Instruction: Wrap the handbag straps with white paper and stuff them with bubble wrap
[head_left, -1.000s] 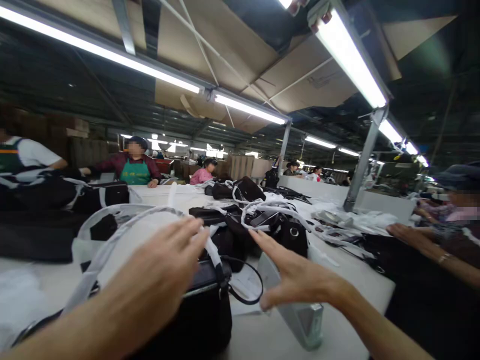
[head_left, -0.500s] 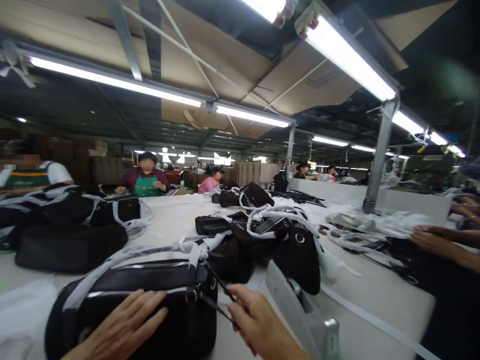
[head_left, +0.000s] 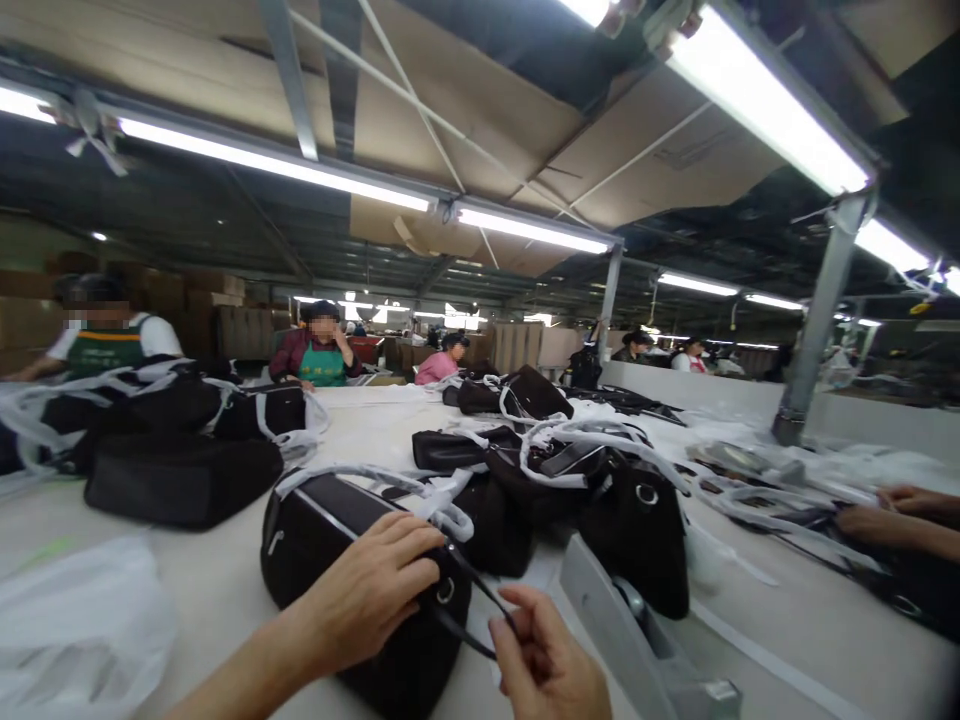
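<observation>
A black handbag (head_left: 315, 520) with wrapped handles and a metal eyelet stands on the white table (head_left: 217, 600), its eyelet end turned toward me. Over its top edge near that end, my left hand (head_left: 375, 590) is closed, fingers together and curled against the bag. A thin black strap (head_left: 469, 635) loops out from the bag's end. My right hand (head_left: 551, 660) pinches this strap between thumb and fingers, just right of the bag. The left fingertips partly hide where the strap meets the bag.
More black bags (head_left: 634, 530) with white-wrapped handles are piled behind, and others (head_left: 187, 475) lie left. A grey device (head_left: 622, 630) stands right of my right hand. Plastic wrap (head_left: 82, 620) lies front left. A co-worker's hands (head_left: 885, 520) work at the right; several people sit across.
The handbag has turned so its eyelet end faces me. My left hand has shifted from flat on its side to its end. My right hand still holds the strap. The view has swung left.
</observation>
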